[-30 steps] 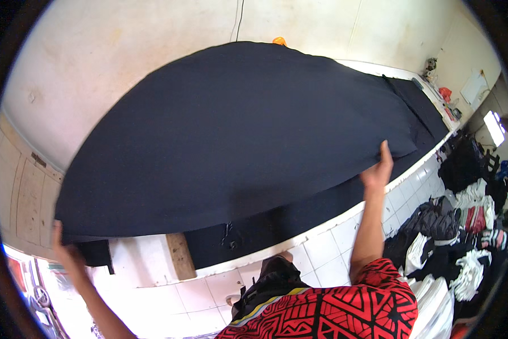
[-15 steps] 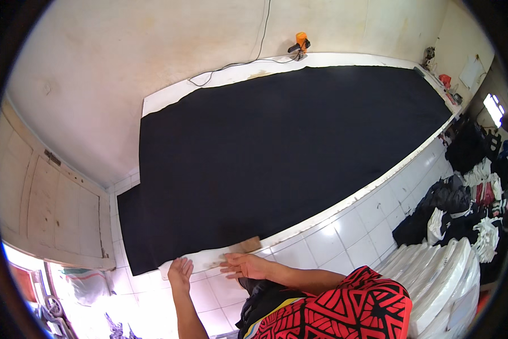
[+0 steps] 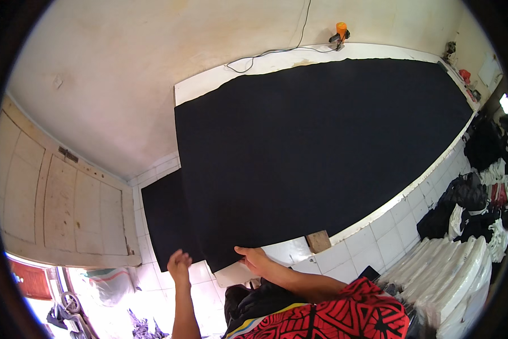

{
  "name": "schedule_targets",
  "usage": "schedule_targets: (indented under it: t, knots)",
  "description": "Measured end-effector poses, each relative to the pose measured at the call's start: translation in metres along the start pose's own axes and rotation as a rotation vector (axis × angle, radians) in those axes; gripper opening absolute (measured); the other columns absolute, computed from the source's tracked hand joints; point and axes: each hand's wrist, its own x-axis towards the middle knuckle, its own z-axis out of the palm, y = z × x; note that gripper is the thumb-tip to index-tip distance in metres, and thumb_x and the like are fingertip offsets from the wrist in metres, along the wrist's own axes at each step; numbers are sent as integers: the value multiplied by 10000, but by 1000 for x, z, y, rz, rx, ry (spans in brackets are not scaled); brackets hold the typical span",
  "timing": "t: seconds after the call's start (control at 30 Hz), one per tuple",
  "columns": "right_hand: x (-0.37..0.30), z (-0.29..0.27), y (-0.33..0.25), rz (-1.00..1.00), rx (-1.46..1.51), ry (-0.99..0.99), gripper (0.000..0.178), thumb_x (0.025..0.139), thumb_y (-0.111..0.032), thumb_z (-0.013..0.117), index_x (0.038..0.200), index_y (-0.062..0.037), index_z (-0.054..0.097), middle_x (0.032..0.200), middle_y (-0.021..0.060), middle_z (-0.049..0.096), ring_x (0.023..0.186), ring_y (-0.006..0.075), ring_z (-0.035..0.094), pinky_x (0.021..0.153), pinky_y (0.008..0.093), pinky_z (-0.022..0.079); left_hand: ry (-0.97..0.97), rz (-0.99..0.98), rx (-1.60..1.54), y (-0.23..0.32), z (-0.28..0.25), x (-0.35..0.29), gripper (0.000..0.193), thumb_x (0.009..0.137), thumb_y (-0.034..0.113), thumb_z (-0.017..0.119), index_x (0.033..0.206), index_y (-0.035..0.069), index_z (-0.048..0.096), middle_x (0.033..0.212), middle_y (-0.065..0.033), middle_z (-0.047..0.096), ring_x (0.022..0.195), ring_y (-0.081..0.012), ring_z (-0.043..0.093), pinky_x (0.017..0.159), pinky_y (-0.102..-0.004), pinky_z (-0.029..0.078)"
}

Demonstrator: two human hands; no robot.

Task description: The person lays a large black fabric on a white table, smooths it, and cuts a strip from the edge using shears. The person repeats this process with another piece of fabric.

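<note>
A wide sheet of black cloth (image 3: pixel 322 147) covers most of the long white table (image 3: pixel 194 93). A black flap (image 3: pixel 162 217) extends past the table's left end, over the tiled floor. My left hand (image 3: pixel 179 265) is in front of this flap's lower edge, its fingers loosely bent and apart, with nothing visible in them. At the cloth's near edge is my right hand (image 3: pixel 254 261), thumb stretched out against the black cloth and apart from the other fingers, which are partly hidden. A brown block (image 3: pixel 319 241) lies on the table's near edge, right of my right hand.
An orange hand-held power tool (image 3: pixel 341 31) stands at the table's far edge, its dark cable (image 3: pixel 259 55) running up the wall. Left is a wooden door (image 3: pixel 73 198). White plastic-wrapped bundles (image 3: pixel 435 265) and heaped clothes (image 3: pixel 466 195) occupy the right side.
The view has shifted, so the table sits farther right. The cloth's near edge has changed shape, with a corner now between my hands. More white tabletop shows beside the block.
</note>
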Motion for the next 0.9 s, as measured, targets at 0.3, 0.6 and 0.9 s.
schedule_targets:
  t: [0.3,0.6,0.9]
  knots:
    - [-65,-43,17,-177,-573,408,636,1019,-313,788,1441,132,619,1513,240,646,1379,349,627,1211,396,453,-336,385,282,149,162,314,248,1117,111,625,1302,-17,729,1053,-90,777,887,-142,728,791,-301,599]
    - [-18,63,89,-504,318,872,430,1087,-118,676,1474,65,632,1346,162,747,1195,282,709,1018,408,570,-290,921,839,202,346,652,584,1031,133,697,1593,59,555,1602,-247,573,1492,-417,539,1234,-482,435]
    - [31,71,101,-792,304,1368,163,1112,-98,648,1177,41,704,1058,62,741,927,168,673,874,364,550,-319,781,1190,262,392,666,749,1008,242,796,1676,170,466,1550,-166,626,1465,-397,553,1212,-631,392]
